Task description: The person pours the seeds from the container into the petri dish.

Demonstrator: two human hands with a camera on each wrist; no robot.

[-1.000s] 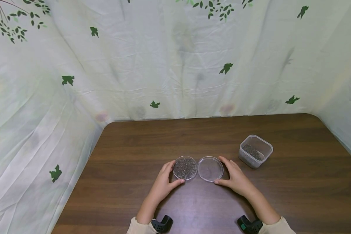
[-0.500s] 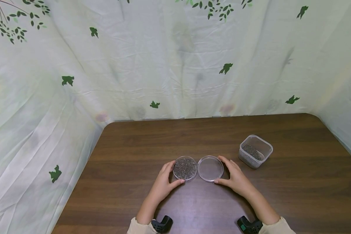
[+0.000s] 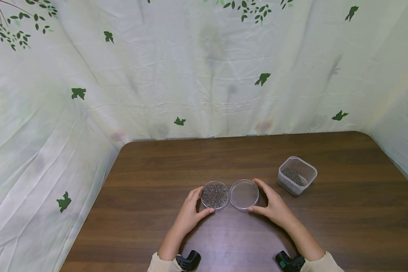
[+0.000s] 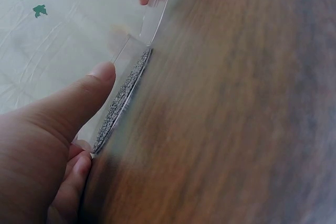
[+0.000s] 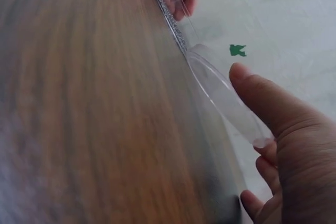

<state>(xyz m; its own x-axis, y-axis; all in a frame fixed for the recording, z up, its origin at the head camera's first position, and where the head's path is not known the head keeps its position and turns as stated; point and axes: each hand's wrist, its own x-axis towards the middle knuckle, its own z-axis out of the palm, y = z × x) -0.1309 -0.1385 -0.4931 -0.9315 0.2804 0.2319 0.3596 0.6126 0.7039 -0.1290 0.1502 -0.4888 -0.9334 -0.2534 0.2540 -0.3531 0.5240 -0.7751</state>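
Observation:
In the head view a round clear petri dish [image 3: 214,195] full of dark grey grains sits on the wooden table. My left hand [image 3: 189,211] grips it from the left, thumb at the near side and fingers at the far side. Just right of it, my right hand [image 3: 273,206] holds the clear petri dish lid [image 3: 243,194] by its right edge. From the right wrist the lid [image 5: 223,95] looks tilted, its held side raised off the table. The left wrist view shows the grains [image 4: 123,100] as a layer along the dish's bottom, beside my left thumb [image 4: 79,98].
A rectangular clear plastic tub [image 3: 297,175] with more grey grains stands behind and right of my right hand. The brown table [image 3: 176,162] ends at the back against a white curtain [image 3: 204,75] printed with green leaves and birds.
My right hand has raised the lid a little and shifted it slightly away from me. The left hand and the dish of grains have stayed in place.

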